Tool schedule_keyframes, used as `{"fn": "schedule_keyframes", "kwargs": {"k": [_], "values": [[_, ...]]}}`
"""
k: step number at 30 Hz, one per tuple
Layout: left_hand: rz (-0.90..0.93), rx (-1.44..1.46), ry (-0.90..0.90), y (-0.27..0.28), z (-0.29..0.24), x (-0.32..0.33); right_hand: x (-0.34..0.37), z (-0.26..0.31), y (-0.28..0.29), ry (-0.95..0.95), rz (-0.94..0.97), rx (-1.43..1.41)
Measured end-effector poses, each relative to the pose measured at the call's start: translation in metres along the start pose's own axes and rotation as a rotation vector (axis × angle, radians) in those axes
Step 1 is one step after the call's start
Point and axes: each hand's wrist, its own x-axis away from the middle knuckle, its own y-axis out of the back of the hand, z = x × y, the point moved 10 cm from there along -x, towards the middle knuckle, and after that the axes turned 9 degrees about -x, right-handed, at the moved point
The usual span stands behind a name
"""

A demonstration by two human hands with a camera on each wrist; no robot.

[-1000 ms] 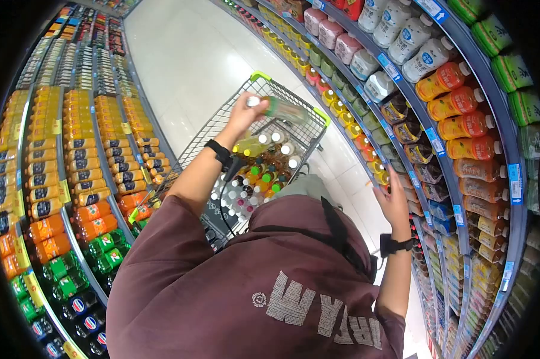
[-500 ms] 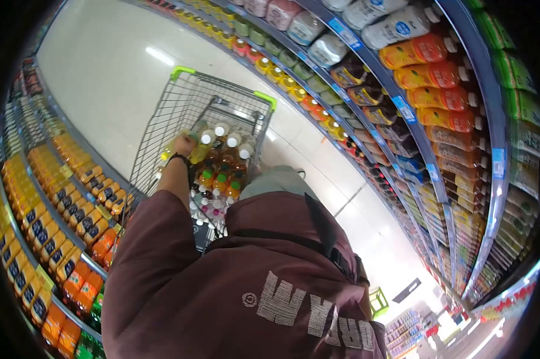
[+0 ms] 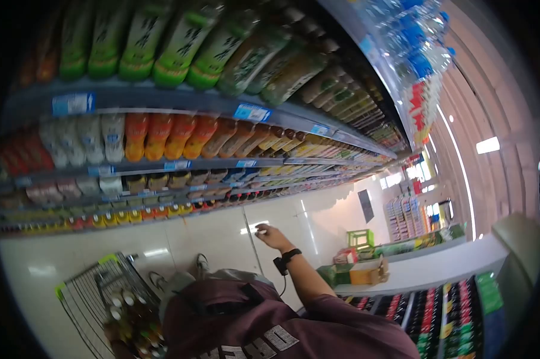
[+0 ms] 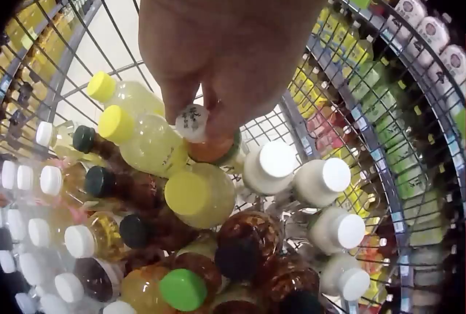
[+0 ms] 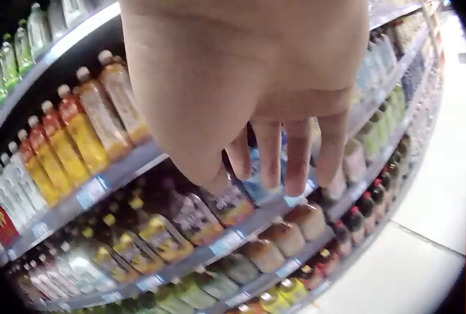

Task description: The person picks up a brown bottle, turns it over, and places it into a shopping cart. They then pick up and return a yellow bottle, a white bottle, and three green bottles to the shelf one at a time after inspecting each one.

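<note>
Down in the shopping cart, my left hand pinches the white, printed cap of a bottle between thumb and fingers. Most of that bottle's body is hidden by other bottles and the hand. Around it stand pale yellow bottles with yellow caps, white-capped bottles and a green-capped bottle. My right hand hangs free over the aisle, its fingers loosely extended with nothing in them. In the right wrist view it overlaps shelves of drinks.
A long drinks shelf runs along the far side of the aisle, holding green tea bottles and orange juice bottles. Tiled floor lies between it and me. At right are a carton and a green crate.
My left hand has lowered the bottle from above the cart in among the others. The head view has swung right toward the shelf's end. My right hand has moved off the shelf side.
</note>
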Motion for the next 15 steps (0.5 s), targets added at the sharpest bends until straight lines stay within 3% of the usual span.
{"fn": "schedule_keyframes", "kwargs": {"k": [3,6,7,9,10,11,13,15], "values": [[0.186,-0.267,0.25,0.004,0.012,-0.01,-0.009,0.12,0.058,0.289,-0.22,0.02],[0.093,-0.186,0.188,0.07,-0.044,-0.046,-0.014,0.224,0.128,0.422,-0.442,-0.043],[0.064,-0.153,0.149,0.087,-0.071,-0.062,-0.005,0.271,0.151,0.58,-0.526,-0.134],[0.039,-0.115,0.005,0.103,-0.155,-0.09,0.001,0.337,0.198,0.804,-0.724,-0.185],[0.045,-0.117,-0.081,0.106,-0.196,-0.096,0.001,0.359,0.22,0.727,-0.813,-0.133],[0.052,-0.119,-0.155,0.109,-0.229,-0.095,0.001,0.382,0.234,0.926,-0.921,-0.115],[0.052,-0.09,-0.249,0.106,-0.266,-0.091,-0.012,0.423,0.26,0.876,-0.885,-0.403],[0.031,-0.059,-0.282,0.122,-0.253,-0.084,-0.058,0.42,0.269,0.809,-1.03,-0.389]]}}
